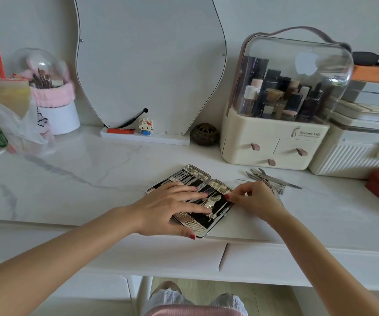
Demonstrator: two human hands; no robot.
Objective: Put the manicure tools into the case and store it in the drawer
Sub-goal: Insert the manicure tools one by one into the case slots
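Hands: left hand flat on open case, right hand pinching at its right edge, empty as far as shows, nearer the loose tools lying just right, long axes pointing right.

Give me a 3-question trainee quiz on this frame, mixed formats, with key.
1. True or false: the manicure case is closed.
2. Where do the loose metal tools lie? A) inside the case B) on the desk, beyond the right hand C) in the cosmetics organizer
3. Fill in: the left hand rests flat on the ____.

Key
1. False: it lies open on the desk, with tools strapped in both halves.
2. B
3. case; the right hand pinches at its right edge, though what it holds, if anything, is unclear.
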